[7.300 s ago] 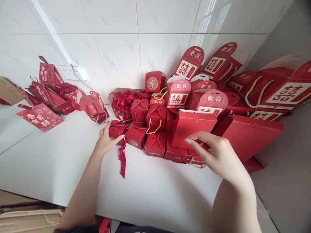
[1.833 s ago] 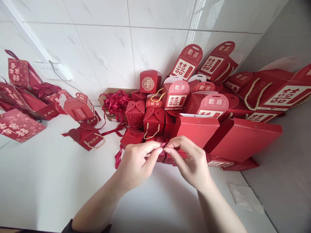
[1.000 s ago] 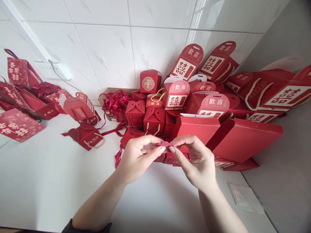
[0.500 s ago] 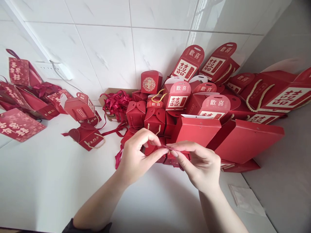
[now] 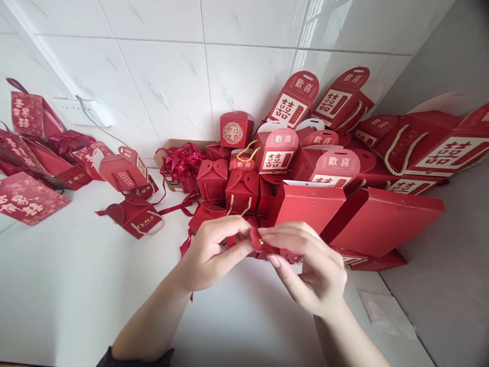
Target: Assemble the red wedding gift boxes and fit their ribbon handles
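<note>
A small red piece point(image 5: 259, 241) with a rounded edge and a gold-coloured dot is between my hands, in front of the pile of red boxes. My left hand point(image 5: 217, 252) pinches its left edge between thumb and forefinger. On its other side, my right hand point(image 5: 311, 262) has its fingers on the piece, with the thumb just below. What the piece joins onto is hidden behind the fingers. Just behind my hands are a red box with twisted cord handles point(image 5: 242, 192) and a large plain red box point(image 5: 310, 208).
Red printed gift boxes point(image 5: 277, 153) are heaped along the tiled wall. A carton point(image 5: 162, 153) holds tangled red ribbon point(image 5: 184, 165). More red boxes point(image 5: 140, 216) and bags point(image 5: 33, 198) lie at the left on the white table point(image 5: 91, 285). A flat white packet point(image 5: 385, 312) lies at the right.
The red piece has turned so its face and gold dot show. My right fingers have spread across it, and my left hand has lowered slightly. A ribbon end now shows below my left wrist.
</note>
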The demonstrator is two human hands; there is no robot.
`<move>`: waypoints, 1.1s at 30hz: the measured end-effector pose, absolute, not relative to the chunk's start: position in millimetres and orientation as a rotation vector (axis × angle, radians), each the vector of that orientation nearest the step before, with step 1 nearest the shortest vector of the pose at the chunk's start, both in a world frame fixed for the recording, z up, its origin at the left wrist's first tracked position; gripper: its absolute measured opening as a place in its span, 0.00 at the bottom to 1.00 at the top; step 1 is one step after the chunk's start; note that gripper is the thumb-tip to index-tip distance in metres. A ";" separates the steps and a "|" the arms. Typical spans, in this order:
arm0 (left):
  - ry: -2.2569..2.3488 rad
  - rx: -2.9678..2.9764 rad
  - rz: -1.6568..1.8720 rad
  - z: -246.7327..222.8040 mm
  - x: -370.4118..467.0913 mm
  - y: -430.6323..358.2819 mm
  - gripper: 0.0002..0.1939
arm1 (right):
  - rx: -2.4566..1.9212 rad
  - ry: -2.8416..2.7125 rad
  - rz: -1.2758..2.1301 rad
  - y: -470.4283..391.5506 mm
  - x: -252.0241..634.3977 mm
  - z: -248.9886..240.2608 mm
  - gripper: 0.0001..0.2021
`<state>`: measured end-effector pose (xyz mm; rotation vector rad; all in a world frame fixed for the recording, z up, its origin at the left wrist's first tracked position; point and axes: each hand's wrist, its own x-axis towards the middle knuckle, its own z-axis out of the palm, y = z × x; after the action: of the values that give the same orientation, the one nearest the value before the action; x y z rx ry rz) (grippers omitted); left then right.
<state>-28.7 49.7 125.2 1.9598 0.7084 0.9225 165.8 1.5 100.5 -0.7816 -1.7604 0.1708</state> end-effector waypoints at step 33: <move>0.948 1.762 0.780 129.5 -49.7 80.1 0.10 | -0.728 -1.802 0.483 1.0 174.8 101.8 0.10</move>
<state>-49.7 80.1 129.5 1.7619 0.9483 0.7803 174.8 1.0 101.8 -0.7278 -1.8019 0.4831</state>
